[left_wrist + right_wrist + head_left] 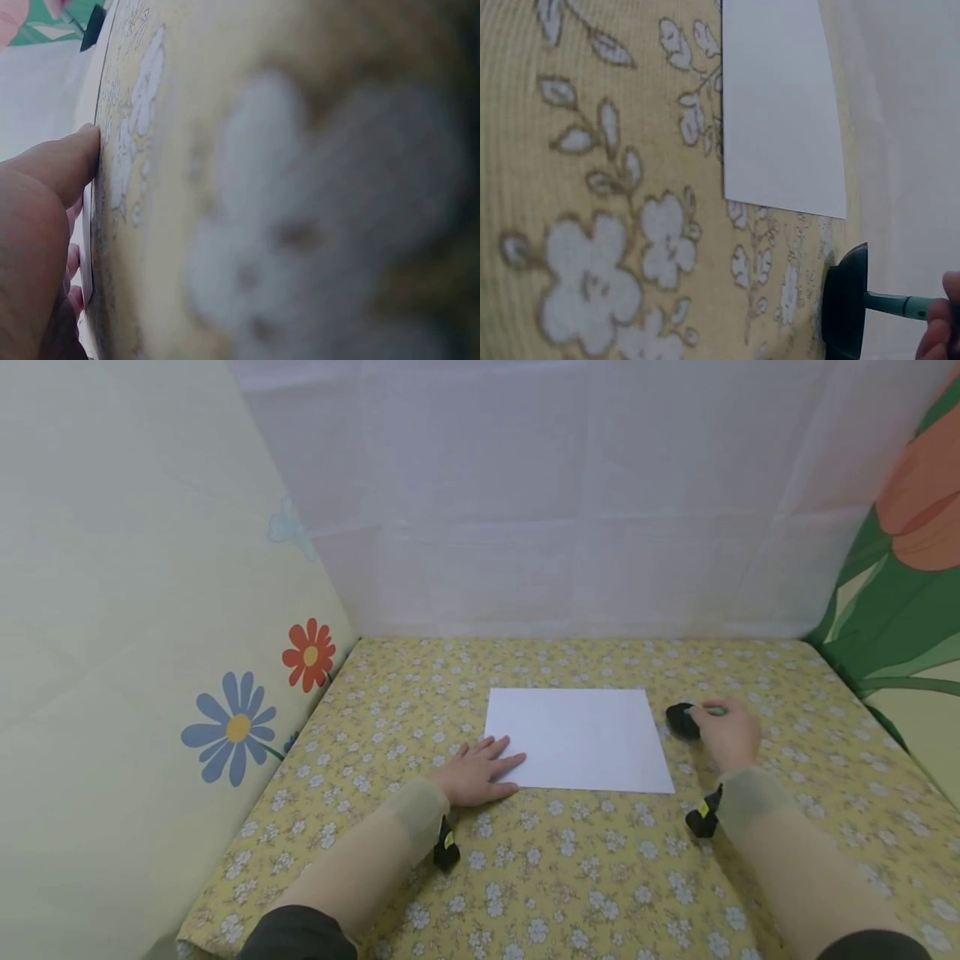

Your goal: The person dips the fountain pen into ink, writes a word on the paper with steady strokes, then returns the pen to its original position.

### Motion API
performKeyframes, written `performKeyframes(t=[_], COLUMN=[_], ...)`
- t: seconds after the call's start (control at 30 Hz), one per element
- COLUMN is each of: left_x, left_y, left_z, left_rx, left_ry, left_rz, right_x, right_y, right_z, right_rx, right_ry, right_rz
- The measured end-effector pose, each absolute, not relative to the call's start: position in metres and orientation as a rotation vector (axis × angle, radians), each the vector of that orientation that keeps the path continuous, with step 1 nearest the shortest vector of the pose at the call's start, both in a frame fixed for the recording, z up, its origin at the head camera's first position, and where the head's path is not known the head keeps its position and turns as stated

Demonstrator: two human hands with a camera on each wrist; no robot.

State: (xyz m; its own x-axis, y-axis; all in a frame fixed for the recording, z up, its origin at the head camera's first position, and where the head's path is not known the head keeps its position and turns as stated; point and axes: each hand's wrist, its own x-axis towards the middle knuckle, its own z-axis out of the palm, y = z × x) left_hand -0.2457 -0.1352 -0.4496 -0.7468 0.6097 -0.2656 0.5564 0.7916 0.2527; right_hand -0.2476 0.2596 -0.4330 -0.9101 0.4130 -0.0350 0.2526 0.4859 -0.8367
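A white sheet of paper [577,739] lies flat on the flowered cloth. My left hand [474,772] rests with spread fingers on its near left corner; in the left wrist view the thumb [67,161] lies along the cloth by the sheet. Right of the paper, my right hand [729,733] pinches a slim green stick-like tool [896,304], which resembles a brush or pen. Its far end goes into a small black dish [845,304], where the tip is hidden. In the head view the dish [681,722] sits just left of the right fingers.
A yellow cloth [540,877] with white flowers covers the table. Behind it hangs a white sheet backdrop [480,502]. Flower-printed panels stand along the left [150,610] and right sides. Each wrist wears a small black camera [703,818].
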Motion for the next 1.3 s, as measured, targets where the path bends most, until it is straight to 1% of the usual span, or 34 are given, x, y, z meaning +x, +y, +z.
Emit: performKeyframes(t=[0.63, 0.87, 1.07, 1.3], left_x=[-0.246, -0.246, -0.246, -0.247], left_y=[-0.135, -0.135, -0.135, -0.136], left_z=[-0.452, -0.452, -0.452, -0.451], left_rx=[0.873, 0.875, 0.87, 0.878], left_ry=[2.644, 2.645, 2.643, 2.642], left_rz=[0.243, 0.224, 0.22, 0.24], right_x=[-0.261, -0.265, -0.261, -0.251], right_y=[0.255, 0.256, 0.259, 0.263], right_z=[-0.442, -0.448, -0.448, -0.443], right_rx=[-0.704, -0.747, -0.71, -0.719], right_ry=[-2.533, -2.487, -2.482, -2.428], right_rz=[1.401, 1.469, 1.433, 1.569])
